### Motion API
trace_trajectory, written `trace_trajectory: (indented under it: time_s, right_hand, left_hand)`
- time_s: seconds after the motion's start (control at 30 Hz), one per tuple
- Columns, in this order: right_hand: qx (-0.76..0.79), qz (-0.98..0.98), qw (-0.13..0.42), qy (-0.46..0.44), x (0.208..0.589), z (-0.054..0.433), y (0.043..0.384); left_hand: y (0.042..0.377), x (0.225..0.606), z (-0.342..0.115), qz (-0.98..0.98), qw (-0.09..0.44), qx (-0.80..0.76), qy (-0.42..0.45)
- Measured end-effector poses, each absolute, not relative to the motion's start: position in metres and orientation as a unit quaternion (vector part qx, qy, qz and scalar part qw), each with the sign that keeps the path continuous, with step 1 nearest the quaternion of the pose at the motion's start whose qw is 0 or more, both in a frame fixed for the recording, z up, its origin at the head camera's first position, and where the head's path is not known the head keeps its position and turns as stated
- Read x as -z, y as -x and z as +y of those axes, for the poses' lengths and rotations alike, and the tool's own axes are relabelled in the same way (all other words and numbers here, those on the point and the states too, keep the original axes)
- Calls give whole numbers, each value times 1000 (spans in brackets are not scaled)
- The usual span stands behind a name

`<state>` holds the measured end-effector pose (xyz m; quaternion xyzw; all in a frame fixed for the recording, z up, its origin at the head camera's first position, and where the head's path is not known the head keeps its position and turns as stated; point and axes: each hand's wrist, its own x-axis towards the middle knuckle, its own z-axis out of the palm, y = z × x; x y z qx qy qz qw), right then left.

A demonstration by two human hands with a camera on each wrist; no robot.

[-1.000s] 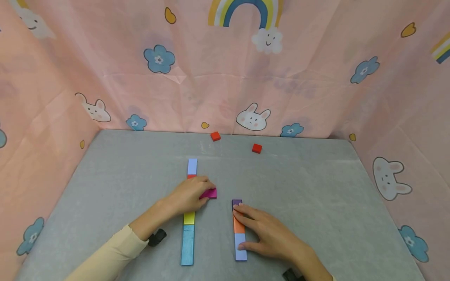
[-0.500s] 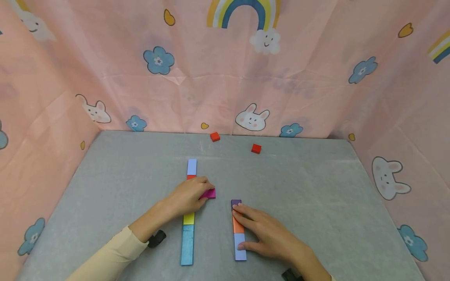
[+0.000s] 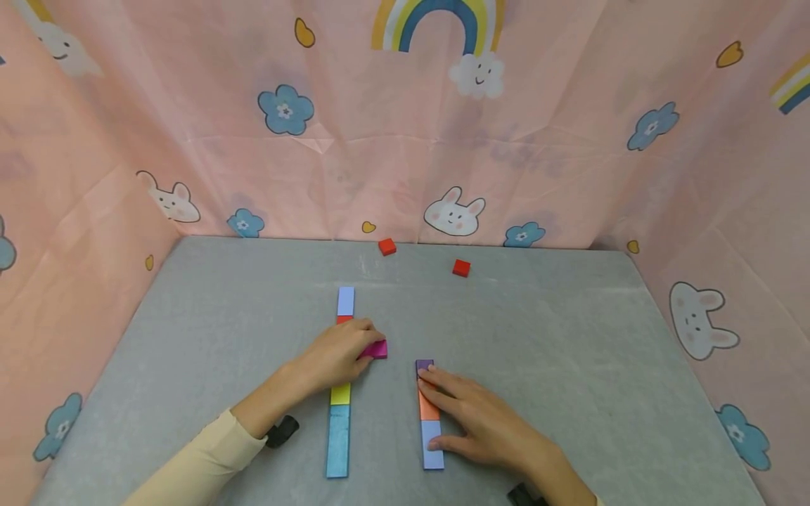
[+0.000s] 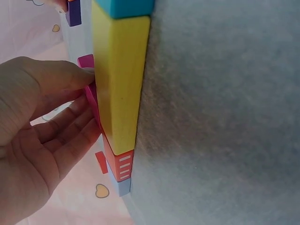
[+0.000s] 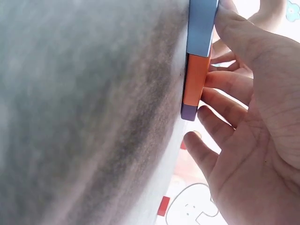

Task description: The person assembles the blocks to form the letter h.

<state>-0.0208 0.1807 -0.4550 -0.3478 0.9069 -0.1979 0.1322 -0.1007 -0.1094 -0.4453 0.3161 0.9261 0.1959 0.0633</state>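
My left hand (image 3: 338,353) pinches a magenta block (image 3: 377,349) between thumb and fingers. The block sticks out to the right of a long row: a light blue block (image 3: 346,301) at the far end, a red block (image 3: 344,319), a yellow block (image 3: 340,394), and a teal block (image 3: 338,441) nearest me. My hand covers the row's middle. White marks show on the red block's side in the left wrist view. My right hand (image 3: 484,422) rests, fingers extended, on a shorter row of a purple block (image 3: 425,365), an orange block (image 3: 429,407) and a periwinkle block (image 3: 433,457).
Two small red blocks lie at the back of the grey table (image 3: 557,337): one red block (image 3: 387,247) by the rear edge, another red block (image 3: 461,268) to its right. A pink patterned curtain (image 3: 373,161) encloses the table's back and sides.
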Motion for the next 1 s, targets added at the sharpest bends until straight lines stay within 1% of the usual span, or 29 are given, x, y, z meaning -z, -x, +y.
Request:
trace_trajectory:
  time_s: [0.33,0.63,0.87,1.0]
  right_hand:
    - [195,907,135,347,455,180,21]
    - [205,907,139,341,455,180,22]
    - [198,907,139,345,456,180,22]
    - [194,905,125,357,457,180,22]
  left_hand:
    - [100,443,-108,928,64,-191,-313]
    - [102,445,-110,925,54,-212,-309]
    - [114,437,-116,934,60,-231,-266]
    - [125,432,-117,939,56,-227,-251]
